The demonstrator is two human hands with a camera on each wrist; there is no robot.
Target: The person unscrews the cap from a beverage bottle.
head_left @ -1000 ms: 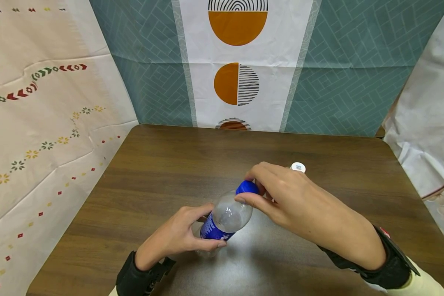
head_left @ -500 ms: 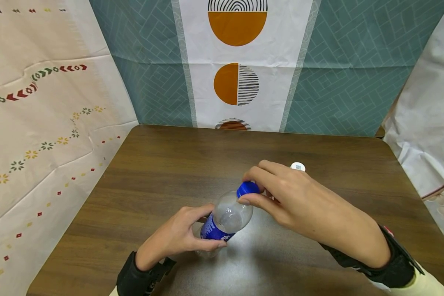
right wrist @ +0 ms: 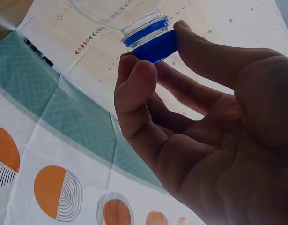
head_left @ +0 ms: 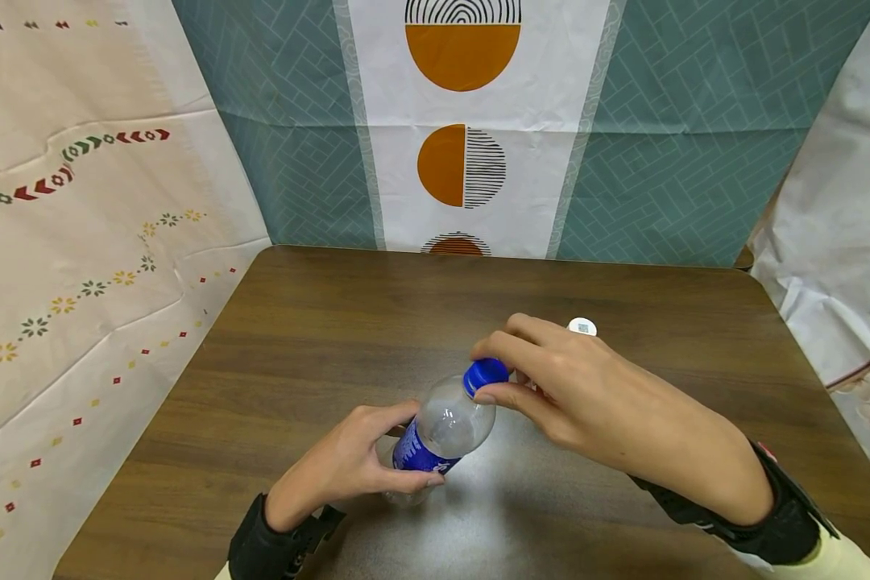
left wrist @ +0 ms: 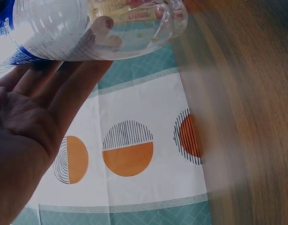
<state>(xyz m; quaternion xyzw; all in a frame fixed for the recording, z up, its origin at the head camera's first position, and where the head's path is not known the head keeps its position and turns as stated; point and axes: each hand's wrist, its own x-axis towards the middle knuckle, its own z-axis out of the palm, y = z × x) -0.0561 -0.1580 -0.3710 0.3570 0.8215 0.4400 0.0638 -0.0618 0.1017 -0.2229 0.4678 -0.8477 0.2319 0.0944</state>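
Observation:
A clear plastic bottle (head_left: 453, 419) with a blue label (head_left: 422, 451) leans to the right above the table. My left hand (head_left: 362, 451) grips its body, the thumb on the near side and the fingers round the far side. No liquid can be made out in the bottle's lower part in the left wrist view. At the top, the thumb and index finger of my right hand (head_left: 565, 383) pinch the blue cap (head_left: 484, 374). In the right wrist view, a clear gap shows between the cap (right wrist: 155, 48) and the blue ring (right wrist: 146, 32) on the bottle's neck.
Behind my right hand, a white round top (head_left: 582, 326) with a small printed code shows; the rest of that thing is hidden. The brown wooden table (head_left: 319, 322) meets a patterned cloth (head_left: 304, 161) at its back edge. More cloth hangs at both sides.
My right thumb and index finger have turned the cap slightly counterclockwise, the index moving left and the thumb right. The left hand and bottle have stayed in place.

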